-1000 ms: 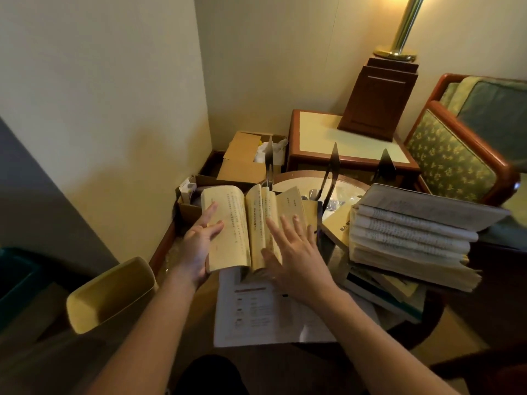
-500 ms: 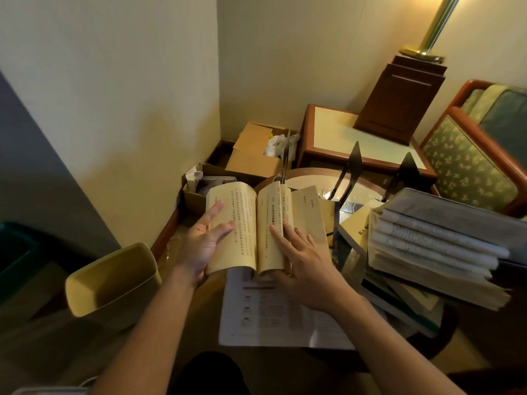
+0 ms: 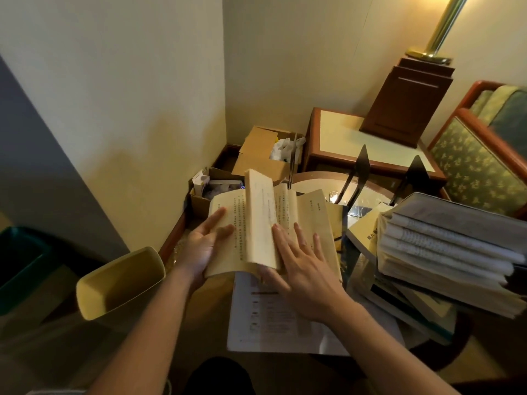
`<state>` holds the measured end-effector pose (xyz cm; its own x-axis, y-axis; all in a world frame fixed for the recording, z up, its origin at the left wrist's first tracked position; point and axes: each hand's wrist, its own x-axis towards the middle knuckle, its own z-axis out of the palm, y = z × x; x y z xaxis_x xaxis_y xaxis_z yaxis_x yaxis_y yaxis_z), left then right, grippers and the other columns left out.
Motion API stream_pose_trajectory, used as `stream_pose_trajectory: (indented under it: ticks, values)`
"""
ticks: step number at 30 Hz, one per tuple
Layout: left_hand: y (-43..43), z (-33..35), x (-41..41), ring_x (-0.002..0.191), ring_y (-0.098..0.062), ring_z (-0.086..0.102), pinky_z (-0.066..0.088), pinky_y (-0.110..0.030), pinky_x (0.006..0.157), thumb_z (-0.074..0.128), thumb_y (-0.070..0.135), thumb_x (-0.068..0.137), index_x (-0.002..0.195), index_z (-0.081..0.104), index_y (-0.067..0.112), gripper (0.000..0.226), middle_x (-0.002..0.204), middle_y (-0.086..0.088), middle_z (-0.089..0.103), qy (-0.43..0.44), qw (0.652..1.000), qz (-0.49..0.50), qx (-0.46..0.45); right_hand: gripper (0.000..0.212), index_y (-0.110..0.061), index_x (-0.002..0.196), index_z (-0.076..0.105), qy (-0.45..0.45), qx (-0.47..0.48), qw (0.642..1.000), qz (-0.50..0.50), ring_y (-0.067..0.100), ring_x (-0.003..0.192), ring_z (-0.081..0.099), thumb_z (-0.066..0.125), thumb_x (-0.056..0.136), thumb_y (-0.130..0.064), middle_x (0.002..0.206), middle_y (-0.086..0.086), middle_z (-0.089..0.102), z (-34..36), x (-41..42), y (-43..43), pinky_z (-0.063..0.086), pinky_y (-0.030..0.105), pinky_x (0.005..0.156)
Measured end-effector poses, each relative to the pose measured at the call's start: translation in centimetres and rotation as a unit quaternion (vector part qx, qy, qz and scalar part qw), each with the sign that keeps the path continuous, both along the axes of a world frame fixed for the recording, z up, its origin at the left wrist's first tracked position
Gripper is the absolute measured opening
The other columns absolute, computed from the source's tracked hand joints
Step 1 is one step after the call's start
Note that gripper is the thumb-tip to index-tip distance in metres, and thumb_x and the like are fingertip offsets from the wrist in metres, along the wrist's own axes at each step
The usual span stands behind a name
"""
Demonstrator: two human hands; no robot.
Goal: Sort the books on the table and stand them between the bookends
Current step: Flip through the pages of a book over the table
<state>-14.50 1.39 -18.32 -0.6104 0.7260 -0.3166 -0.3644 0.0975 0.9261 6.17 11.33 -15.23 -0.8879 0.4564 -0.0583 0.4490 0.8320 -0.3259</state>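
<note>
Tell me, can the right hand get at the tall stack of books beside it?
Probably yes. The right hand rests flat on the open book, and the stack of books stands just to its right, with only a low yellow book between.

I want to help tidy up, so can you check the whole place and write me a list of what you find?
Surface: round glass table, mostly covered.
Job's things: open book in front; stack of books on the right; black bookends behind, no books standing between them.
Clutter: printed sheet under the open book.
Hands: left hand flat on the left page; right hand spread on the right page.
Cables: nothing seen.
Surroundings: cardboard boxes, yellow bin, side table, armchair.
</note>
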Motion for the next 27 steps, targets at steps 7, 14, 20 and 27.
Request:
stream_pose_trajectory:
  ticks: [7, 14, 20, 27]
  values:
    - [-0.6, 0.6, 0.2, 0.094, -0.029, 0.074, 0.061, -0.051, 0.080, 0.044, 0.074, 0.089, 0.128, 0.058, 0.046, 0.050, 0.110, -0.007, 0.074, 0.036, 0.999, -0.021, -0.027, 0.062, -0.046, 0.156, 0.008, -0.020, 0.016, 0.999, 0.038, 0.025, 0.147, -0.029, 0.009, 0.097, -0.069, 0.166, -0.006, -0.013, 1.2, -2.6, 0.6, -0.018, 0.057, 0.118]
    - [-0.6, 0.8, 0.4, 0.104, -0.034, 0.071, 0.061, -0.050, 0.075, 0.075, 0.011, 0.081, 0.149, 0.031, 0.049, 0.090, 0.130, -0.010, 0.061, -0.030, 0.998, -0.050, 0.028, 0.064, -0.048, 0.153, 0.021, -0.098, 0.075, 0.991, -0.041, 0.038, 0.149, -0.020, 0.032, 0.095, -0.071, 0.165, -0.002, -0.020, -1.0, -3.2, 3.1, -0.012, 0.063, 0.118]
    - [0.0, 3.2, 0.5, 0.113, -0.024, 0.068, 0.057, -0.053, 0.090, 0.066, 0.006, 0.089, 0.152, 0.026, 0.050, 0.086, 0.128, 0.001, 0.066, 0.056, 0.994, -0.083, 0.052, 0.067, -0.048, 0.153, 0.018, -0.061, 0.086, 0.992, -0.068, 0.036, 0.150, -0.018, 0.033, 0.093, -0.074, 0.166, -0.001, -0.019, -1.3, -2.8, 2.9, -0.013, 0.067, 0.116]
    - [0.7, 6.7, 1.8, 0.114, -0.024, 0.067, 0.061, -0.043, 0.083, 0.061, -0.001, 0.090, 0.150, 0.035, 0.048, 0.081, 0.123, 0.003, 0.069, 0.022, 0.987, -0.077, 0.138, 0.069, -0.053, 0.153, 0.007, 0.009, 0.019, 0.995, -0.101, 0.033, 0.150, -0.022, 0.034, 0.093, -0.072, 0.164, -0.006, -0.023, 0.8, -1.6, 3.5, -0.005, 0.073, 0.114]
